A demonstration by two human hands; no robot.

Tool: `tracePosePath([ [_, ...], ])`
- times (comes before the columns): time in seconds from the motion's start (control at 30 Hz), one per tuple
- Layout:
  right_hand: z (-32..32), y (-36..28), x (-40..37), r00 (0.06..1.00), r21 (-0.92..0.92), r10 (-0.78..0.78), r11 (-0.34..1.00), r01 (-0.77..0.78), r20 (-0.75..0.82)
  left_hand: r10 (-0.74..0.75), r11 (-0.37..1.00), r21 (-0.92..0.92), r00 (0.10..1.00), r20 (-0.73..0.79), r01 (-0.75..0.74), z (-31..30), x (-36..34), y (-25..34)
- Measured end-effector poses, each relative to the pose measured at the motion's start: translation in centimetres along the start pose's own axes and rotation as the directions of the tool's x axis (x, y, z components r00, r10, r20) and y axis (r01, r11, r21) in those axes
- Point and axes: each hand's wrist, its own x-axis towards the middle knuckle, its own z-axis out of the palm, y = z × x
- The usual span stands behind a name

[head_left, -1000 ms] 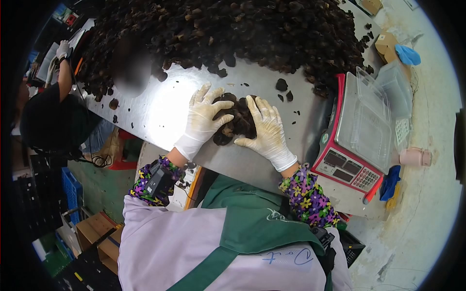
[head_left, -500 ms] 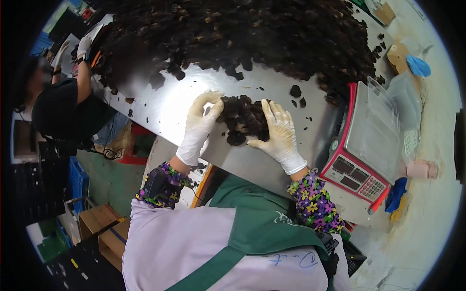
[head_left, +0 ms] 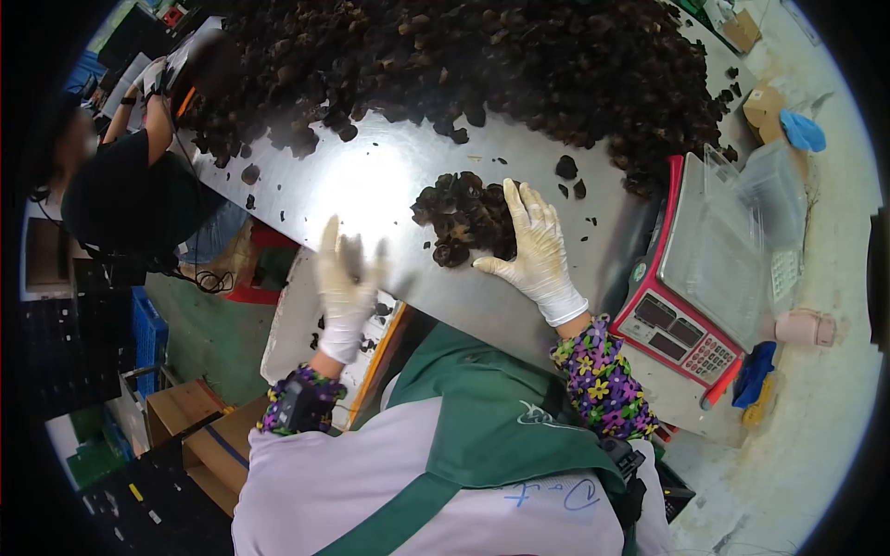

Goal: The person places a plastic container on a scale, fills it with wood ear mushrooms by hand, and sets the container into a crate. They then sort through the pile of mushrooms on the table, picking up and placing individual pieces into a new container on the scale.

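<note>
Metal worktable (head_left: 473,310), head view: a large mass (head_left: 464,74) of dark, curled pieces is covering its far part, and a red-sided scale (head_left: 681,278) is standing at the right. Nearer the person, a small heap (head_left: 459,218) of similar pieces is lying on the metal, apart from the mass. The gloved right hand (head_left: 538,255) is resting at the heap's right side, apparently touching it, fingers lying close together and thumb standing apart. The left hand (head_left: 343,287), blurred, is hovering well apart from the heap, with fingers spread and nothing visibly held. By appearance, the step in hand is involving the small heap, one hand bracing it; any two-handed move would be calling for the left hand at the heap's unguarded left side.
</note>
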Motion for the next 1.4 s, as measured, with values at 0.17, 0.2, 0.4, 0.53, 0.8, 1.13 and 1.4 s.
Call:
tracePosePath([
  [0.17, -1.0, -0.6, -0.9, 0.998, -0.074, 0.051, 0.996, -0.053, -0.030, 0.265, 0.776, 0.486, 0.908, 0.325, -0.401, 7.8, 3.0, 5.3],
  [0.2, -1.0, -0.7, -0.9, 0.997, -0.080, 0.075, 0.994, -0.075, -0.010, 0.271, 0.779, 0.476, 0.904, 0.330, -0.407, 8.9, 3.9, 5.1],
  [0.4, -0.1, -1.0, 1.0, 0.999, -0.018, 0.033, 0.999, -0.034, -0.042, 0.379, 0.860, 0.195, 0.846, 0.374, -0.471, 12.5, 8.1, 6.2],
  [0.53, -0.1, -1.7, 1.9, 0.999, 0.067, -0.031, 0.997, 0.033, -0.044, 0.367, 0.913, 0.084, 0.895, 0.251, -0.398, 13.2, 6.6, 6.8],
  [0.8, 0.4, -2.2, 1.0, 0.995, 0.186, -0.020, 0.982, 0.039, -0.100, -0.164, 0.950, -0.238, 0.972, 0.170, 0.202, 15.1, 4.6, 7.5],
  [1.13, -13.1, -3.9, 0.5, 0.934, -0.037, -0.062, 0.998, 0.052, -0.351, 0.085, 0.785, -0.611, 0.958, 0.275, 0.105, 16.6, 5.1, 20.2],
  [1.4, -25.3, 3.5, -7.4, 0.888, -0.229, 0.022, 0.963, -0.143, -0.460, 0.309, 0.706, -0.702, 0.853, 0.421, 0.091, 29.3, 0.5, 30.1],
])
